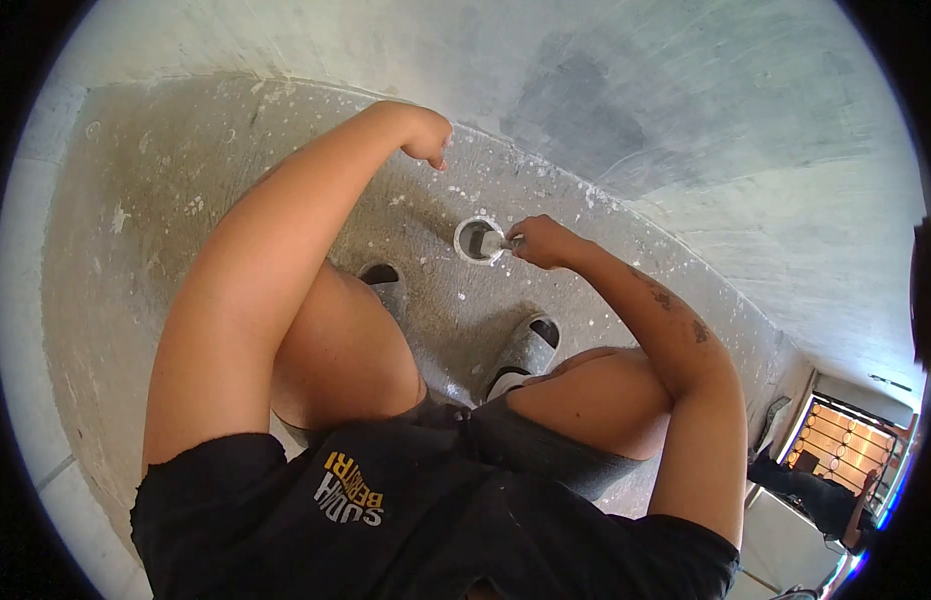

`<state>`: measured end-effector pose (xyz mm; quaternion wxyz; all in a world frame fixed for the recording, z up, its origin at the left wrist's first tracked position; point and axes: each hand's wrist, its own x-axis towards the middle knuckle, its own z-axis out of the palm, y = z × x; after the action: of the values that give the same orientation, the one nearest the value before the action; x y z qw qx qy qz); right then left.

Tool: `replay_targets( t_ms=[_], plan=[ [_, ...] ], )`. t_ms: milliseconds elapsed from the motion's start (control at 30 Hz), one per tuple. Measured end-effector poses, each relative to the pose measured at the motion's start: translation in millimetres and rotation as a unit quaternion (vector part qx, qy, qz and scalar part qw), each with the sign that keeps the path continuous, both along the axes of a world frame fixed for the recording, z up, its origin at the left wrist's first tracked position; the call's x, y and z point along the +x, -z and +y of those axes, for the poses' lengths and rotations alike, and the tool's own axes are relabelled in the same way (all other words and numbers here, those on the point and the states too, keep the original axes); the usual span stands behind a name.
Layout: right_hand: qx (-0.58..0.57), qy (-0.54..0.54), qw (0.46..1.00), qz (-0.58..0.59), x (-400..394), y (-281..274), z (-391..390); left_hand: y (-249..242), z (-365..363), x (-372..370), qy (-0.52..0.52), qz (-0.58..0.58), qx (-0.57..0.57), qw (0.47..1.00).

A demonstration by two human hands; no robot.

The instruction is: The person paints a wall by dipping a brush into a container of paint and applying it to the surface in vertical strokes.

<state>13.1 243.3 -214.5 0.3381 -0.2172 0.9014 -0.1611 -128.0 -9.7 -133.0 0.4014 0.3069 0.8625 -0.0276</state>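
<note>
A small round white tub [466, 250] with grey material inside stands on the floor between and beyond my feet. My right hand [544, 243] is closed around the handle of a small flat-bladed tool [494, 243], whose blade is over the tub's right side. Above and left of the tub, my left hand [426, 137] is bent down at the wrist near the foot of the wall. Its fingers are curled and partly hidden, so anything inside them cannot be made out.
A pale wall [706, 130] with a darker grey patch rises ahead. White specks cover the grey floor [166, 220]. My sandals [529, 350] are close below the tub. At the lower right, a person in dark clothing [811, 495] is near a barred window [841, 440].
</note>
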Motion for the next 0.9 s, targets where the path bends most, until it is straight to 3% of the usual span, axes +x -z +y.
replay_targets(
  t_ms=[367,533,633,900],
  plan=[
    [-0.007,0.014,0.999,0.031,4.3,2.0,-8.6,2.9,-0.8,-1.0,0.002,0.003,0.009,1.000],
    [0.060,-0.053,0.993,0.088,20.6,-13.7,-33.5,0.7,2.2,0.7,0.011,0.005,0.002,1.000],
    [0.098,-0.115,0.987,0.050,21.6,-9.5,-43.4,0.6,5.4,1.1,0.020,0.007,0.005,1.000],
    [0.054,-0.117,0.988,0.085,18.8,-1.8,-36.3,0.1,8.4,3.4,0.018,0.013,0.026,0.999]
  ],
)
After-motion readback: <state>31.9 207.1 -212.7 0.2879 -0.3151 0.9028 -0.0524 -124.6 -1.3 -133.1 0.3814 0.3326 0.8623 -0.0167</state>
